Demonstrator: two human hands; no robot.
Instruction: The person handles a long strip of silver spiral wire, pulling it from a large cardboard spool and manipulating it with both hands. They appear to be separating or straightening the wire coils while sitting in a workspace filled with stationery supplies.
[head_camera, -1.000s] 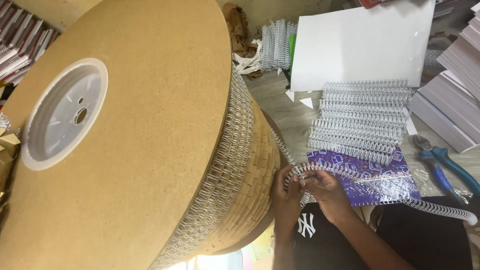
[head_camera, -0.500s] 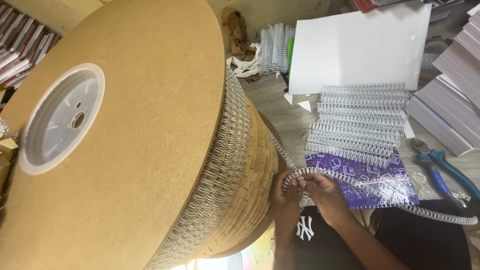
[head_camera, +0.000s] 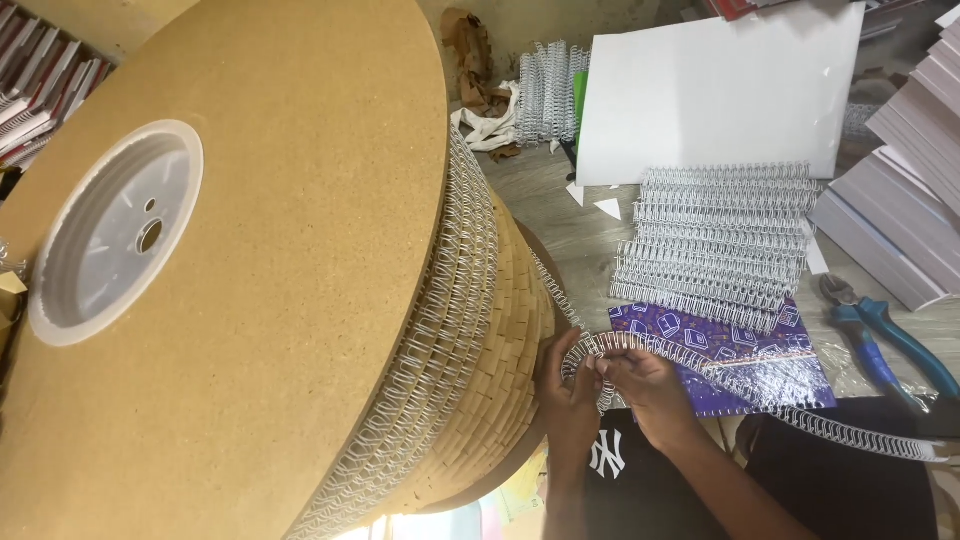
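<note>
Shifted slightly leftward, both hands, left and right, stay pinched on the wire binding strip.

My bookbinding workshop: huge cardboard spool of silver binding wire, cut wire combs, stacked paper blocks, blue-handled cutters.

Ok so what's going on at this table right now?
A person is working a strip of white binding wire with both hands. The left hand and right hand pinch it close together, just beside a big cardboard spool wound with the same wire. The strip runs from the spool, through the hands, off to the right over a purple notebook cover. Cut wire lengths are stacked behind it, and blue-handled pliers lie on the table.
</note>
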